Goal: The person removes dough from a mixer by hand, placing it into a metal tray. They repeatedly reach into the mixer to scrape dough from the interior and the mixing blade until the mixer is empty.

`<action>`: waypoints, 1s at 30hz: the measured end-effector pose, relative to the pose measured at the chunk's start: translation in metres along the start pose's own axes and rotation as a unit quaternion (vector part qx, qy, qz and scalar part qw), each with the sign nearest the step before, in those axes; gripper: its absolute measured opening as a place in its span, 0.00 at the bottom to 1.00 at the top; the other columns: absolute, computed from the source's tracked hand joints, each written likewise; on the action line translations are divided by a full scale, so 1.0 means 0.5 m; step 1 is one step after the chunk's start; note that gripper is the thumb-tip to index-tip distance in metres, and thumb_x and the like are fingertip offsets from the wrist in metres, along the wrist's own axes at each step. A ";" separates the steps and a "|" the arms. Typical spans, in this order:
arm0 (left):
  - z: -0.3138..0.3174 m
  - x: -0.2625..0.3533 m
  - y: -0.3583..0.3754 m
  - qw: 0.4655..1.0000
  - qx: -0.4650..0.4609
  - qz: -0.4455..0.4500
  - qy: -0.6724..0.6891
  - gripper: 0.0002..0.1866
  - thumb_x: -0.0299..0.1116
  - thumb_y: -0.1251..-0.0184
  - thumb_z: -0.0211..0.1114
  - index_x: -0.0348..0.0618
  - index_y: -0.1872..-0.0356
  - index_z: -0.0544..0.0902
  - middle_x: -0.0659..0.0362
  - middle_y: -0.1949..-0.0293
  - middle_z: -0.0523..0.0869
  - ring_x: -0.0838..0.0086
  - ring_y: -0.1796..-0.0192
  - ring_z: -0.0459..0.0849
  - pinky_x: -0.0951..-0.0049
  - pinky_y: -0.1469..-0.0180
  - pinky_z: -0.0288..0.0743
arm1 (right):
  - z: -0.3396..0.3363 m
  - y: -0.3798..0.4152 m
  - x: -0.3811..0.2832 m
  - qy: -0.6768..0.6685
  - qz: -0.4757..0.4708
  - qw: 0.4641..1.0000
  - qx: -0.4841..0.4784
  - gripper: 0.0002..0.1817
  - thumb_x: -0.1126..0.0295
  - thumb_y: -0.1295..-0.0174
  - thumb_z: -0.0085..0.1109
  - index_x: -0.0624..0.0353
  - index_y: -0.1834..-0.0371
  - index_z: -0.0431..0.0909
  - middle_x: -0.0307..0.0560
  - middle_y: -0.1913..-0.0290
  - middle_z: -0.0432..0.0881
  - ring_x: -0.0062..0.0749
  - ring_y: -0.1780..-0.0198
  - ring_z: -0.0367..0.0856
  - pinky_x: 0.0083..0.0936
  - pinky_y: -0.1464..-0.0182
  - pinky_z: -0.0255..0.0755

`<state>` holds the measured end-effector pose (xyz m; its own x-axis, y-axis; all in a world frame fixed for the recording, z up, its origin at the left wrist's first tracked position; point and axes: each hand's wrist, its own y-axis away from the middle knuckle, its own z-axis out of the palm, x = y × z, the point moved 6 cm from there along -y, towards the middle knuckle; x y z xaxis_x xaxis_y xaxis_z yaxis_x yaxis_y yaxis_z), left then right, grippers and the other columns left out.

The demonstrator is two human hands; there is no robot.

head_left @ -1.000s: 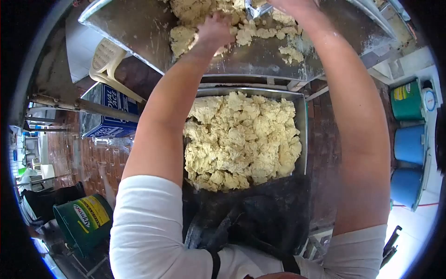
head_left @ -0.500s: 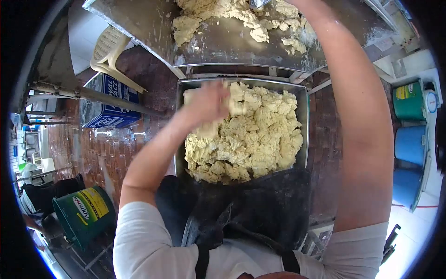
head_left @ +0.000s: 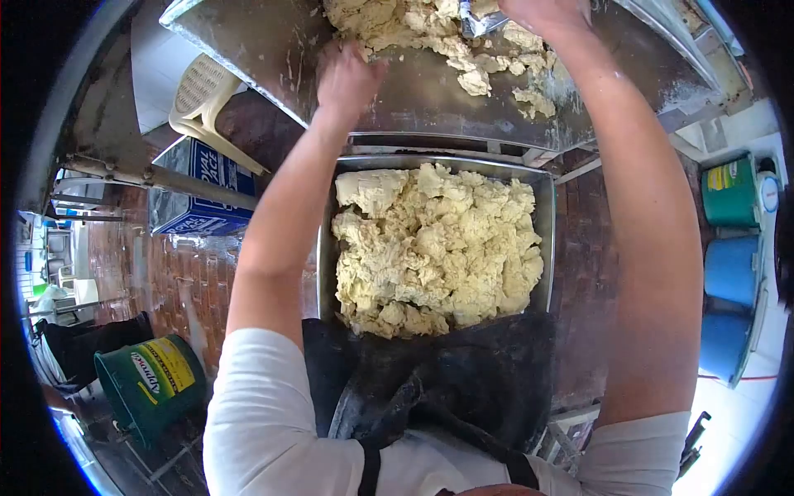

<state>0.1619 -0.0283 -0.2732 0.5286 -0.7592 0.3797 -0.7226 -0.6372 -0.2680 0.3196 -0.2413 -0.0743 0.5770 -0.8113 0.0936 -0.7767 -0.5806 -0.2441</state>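
Pale, lumpy dough (head_left: 397, 25) lies on the metal worktable (head_left: 430, 103) at the top of the view. At its left edge is my left hand (head_left: 351, 78), fingers reaching to the dough and slightly apart, with nothing visible in them. My right hand (head_left: 550, 15) is closed on a shiny metal scraper (head_left: 482, 23) at the right part of this dough; the frame's top edge cuts off part of the hand. Below the table, a rectangular metal tub (head_left: 546, 223) holds a large heap of dough chunks (head_left: 438, 248), with a smoother slab (head_left: 370, 190) at its upper left corner.
A beige plastic chair (head_left: 198, 99) and a blue printed tin (head_left: 203, 186) stand left of the table. A green bucket (head_left: 149, 384) is at lower left. More buckets, one green (head_left: 728, 194) and two blue (head_left: 732, 269), line the right side. A black apron (head_left: 447, 372) overlaps the tub's near edge.
My left hand has moved up from over the tub to the dough on the table. The slab at the tub's upper left is now uncovered. My right hand stays near the scraper's place.
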 end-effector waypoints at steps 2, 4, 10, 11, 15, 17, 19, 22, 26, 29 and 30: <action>0.063 -0.035 -0.074 0.992 0.069 0.041 -0.097 0.44 0.61 0.35 0.71 0.36 0.29 0.72 0.38 0.36 0.79 0.47 0.34 0.81 0.51 0.36 0.81 | 0.006 0.009 -0.004 -0.002 0.009 0.997 -0.073 0.16 0.61 0.33 0.59 0.51 0.50 0.93 0.58 0.43 0.88 0.51 0.44 0.87 0.47 0.45 0.82; 0.079 -0.022 -0.127 0.969 0.136 0.081 -0.188 0.45 0.64 0.38 0.71 0.37 0.31 0.75 0.39 0.35 0.79 0.47 0.37 0.84 0.51 0.37 0.81 | 0.005 0.005 -0.003 0.004 0.001 0.999 -0.036 0.13 0.60 0.33 0.60 0.44 0.57 0.95 0.53 0.50 0.91 0.48 0.50 0.89 0.45 0.49 0.83; 0.079 -0.054 -0.179 0.987 0.007 0.042 -0.155 0.30 0.56 0.36 0.68 0.42 0.44 0.87 0.42 0.49 0.90 0.50 0.44 0.89 0.53 0.39 0.83 | 0.012 0.000 -0.006 0.029 -0.035 0.994 0.095 0.14 0.61 0.34 0.61 0.56 0.56 0.93 0.58 0.51 0.90 0.54 0.49 0.89 0.48 0.47 0.82; 0.073 -0.049 -0.165 0.988 -0.004 0.032 -0.152 0.30 0.56 0.36 0.69 0.43 0.43 0.86 0.44 0.50 0.91 0.52 0.46 0.90 0.52 0.42 0.85 | 0.020 -0.007 0.010 0.023 -0.022 0.983 0.179 0.16 0.62 0.34 0.61 0.61 0.54 0.91 0.62 0.49 0.89 0.57 0.47 0.88 0.49 0.45 0.82; 0.167 -0.103 -0.109 0.990 -0.097 0.096 -0.046 0.27 0.56 0.36 0.70 0.48 0.44 0.86 0.47 0.53 0.92 0.55 0.50 0.91 0.49 0.45 0.86 | 0.011 -0.006 0.005 -0.033 -0.015 0.999 0.012 0.20 0.65 0.36 0.61 0.68 0.48 0.88 0.68 0.44 0.87 0.63 0.42 0.86 0.53 0.44 0.81; 0.048 -0.016 0.040 0.989 -0.115 0.068 -0.056 0.24 0.53 0.35 0.71 0.51 0.44 0.86 0.47 0.54 0.91 0.55 0.51 0.91 0.51 0.45 0.85 | 0.046 -0.024 0.018 -0.052 -0.035 0.996 0.055 0.19 0.66 0.36 0.60 0.68 0.50 0.88 0.68 0.44 0.87 0.63 0.42 0.86 0.56 0.45 0.81; -0.007 0.027 0.142 0.987 -0.060 0.129 -0.077 0.20 0.51 0.36 0.73 0.53 0.49 0.89 0.49 0.56 0.92 0.55 0.52 0.91 0.53 0.47 0.86 | 0.049 -0.030 0.023 -0.080 -0.041 0.985 0.148 0.17 0.66 0.37 0.60 0.66 0.53 0.90 0.68 0.45 0.87 0.62 0.42 0.86 0.56 0.45 0.80; -0.009 0.020 0.271 0.982 -0.093 0.165 0.016 0.17 0.52 0.35 0.73 0.52 0.55 0.91 0.51 0.58 0.92 0.53 0.52 0.91 0.53 0.47 0.86 | 0.015 0.000 0.000 -0.028 -0.043 0.998 -0.035 0.18 0.65 0.36 0.60 0.66 0.52 0.89 0.69 0.45 0.87 0.62 0.42 0.86 0.55 0.45 0.80; 0.022 0.023 0.446 0.917 -0.363 0.167 0.014 0.25 0.59 0.34 0.73 0.47 0.51 0.91 0.48 0.57 0.92 0.51 0.50 0.90 0.55 0.43 0.84 | 0.056 -0.021 0.014 -0.037 -0.033 0.999 0.003 0.19 0.64 0.35 0.60 0.66 0.50 0.88 0.68 0.46 0.87 0.62 0.43 0.86 0.55 0.46 0.80; -0.012 0.036 0.430 0.882 -0.444 0.153 0.038 0.31 0.61 0.34 0.73 0.46 0.41 0.89 0.44 0.48 0.91 0.49 0.46 0.90 0.55 0.39 0.82 | 0.024 -0.008 0.004 -0.045 -0.102 0.953 0.282 0.18 0.63 0.34 0.60 0.65 0.51 0.88 0.66 0.49 0.88 0.61 0.46 0.87 0.57 0.48 0.80; -0.028 0.039 0.369 0.909 -0.393 0.129 0.044 0.32 0.61 0.34 0.74 0.46 0.40 0.88 0.44 0.46 0.90 0.50 0.45 0.90 0.55 0.39 0.82 | 0.019 -0.019 0.004 -0.046 -0.062 0.979 0.188 0.17 0.63 0.34 0.60 0.65 0.53 0.88 0.65 0.51 0.88 0.59 0.48 0.87 0.57 0.49 0.79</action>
<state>0.0327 -0.1589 -0.3029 0.2844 -0.8342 0.4724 -0.9308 -0.1222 0.3445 0.3304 -0.2368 -0.0809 0.6951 -0.7162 0.0623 -0.5614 -0.5949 -0.5753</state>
